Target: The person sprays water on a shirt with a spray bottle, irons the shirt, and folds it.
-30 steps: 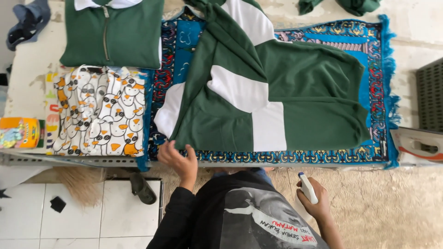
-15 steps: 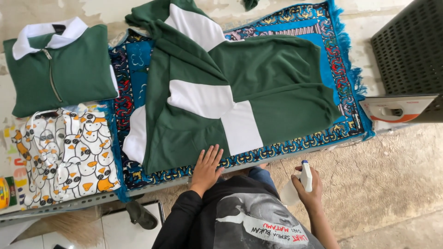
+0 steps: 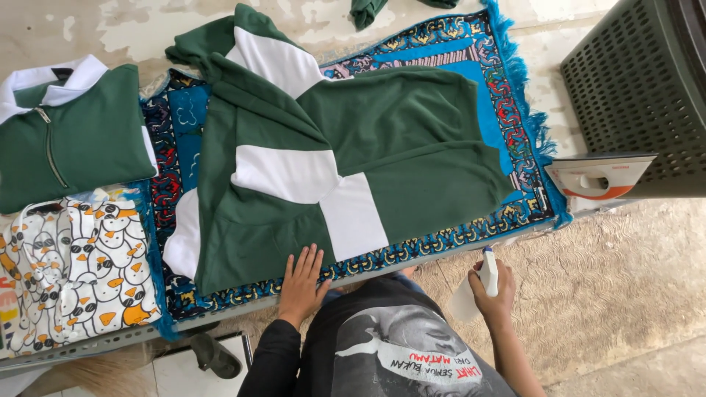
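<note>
Pressing flat on the near edge of the patterned blue mat (image 3: 515,125), your left hand (image 3: 301,283) has its fingers spread wide and the fingertips touch the hem of the green and white garment (image 3: 353,154). Half a second ago this hand was at almost the same place on the hem, so it has hardly moved. The garment lies spread over the middle of the mat, with one white sleeve folded across it.

Your right hand (image 3: 494,294) is off the mat, just beyond its near edge, and the fingers are closed around a small white spray bottle (image 3: 488,270), which stands nearly upright. It held the bottle in the same way before.

What differs most is the view: it has turned a little, so the mat now sits more to the left. A white and orange iron (image 3: 599,176) stands just beside the right end of the mat, against a dark green plastic basket (image 3: 632,88). Left of the mat lie a folded green zip shirt (image 3: 81,140) and a white cloth with duck prints (image 3: 81,265).
</note>
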